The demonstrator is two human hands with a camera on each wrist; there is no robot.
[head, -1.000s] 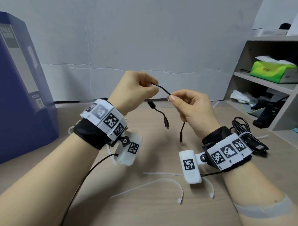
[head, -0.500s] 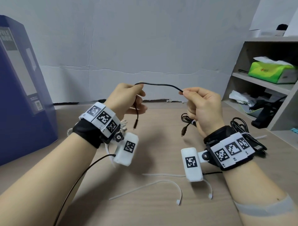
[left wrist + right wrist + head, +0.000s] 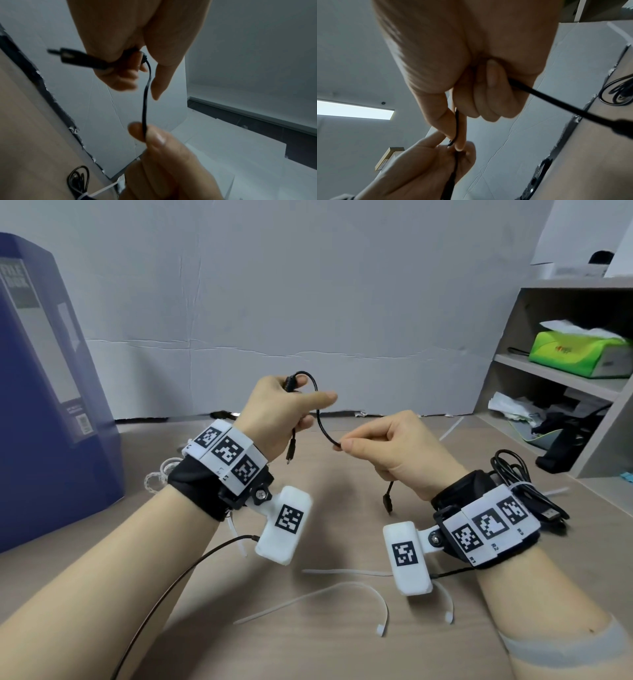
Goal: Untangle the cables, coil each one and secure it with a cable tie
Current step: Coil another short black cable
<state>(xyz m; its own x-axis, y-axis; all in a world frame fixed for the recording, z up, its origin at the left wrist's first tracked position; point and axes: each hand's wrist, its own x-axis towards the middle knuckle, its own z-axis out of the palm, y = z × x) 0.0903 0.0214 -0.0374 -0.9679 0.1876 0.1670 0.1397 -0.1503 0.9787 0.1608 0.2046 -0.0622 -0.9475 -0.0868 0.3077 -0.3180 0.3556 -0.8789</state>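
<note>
Head view, blue box (image 3: 51, 405) labelled "FILE BOX", markers "R2"

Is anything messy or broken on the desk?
Nothing looks broken. The white cable ties lie scattered loose on the desk, and a crumpled paper sits in the shelf's bottom compartment. The short black cable held between both hands looks fine.

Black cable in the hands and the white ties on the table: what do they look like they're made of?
Black cable: seemingly rubbery or soft plastic jacket, matte, bending in a smooth arc between left hand and right hand. Cable ties: likely translucent white nylon, slightly glossy, holding springy curves on the table.
</note>
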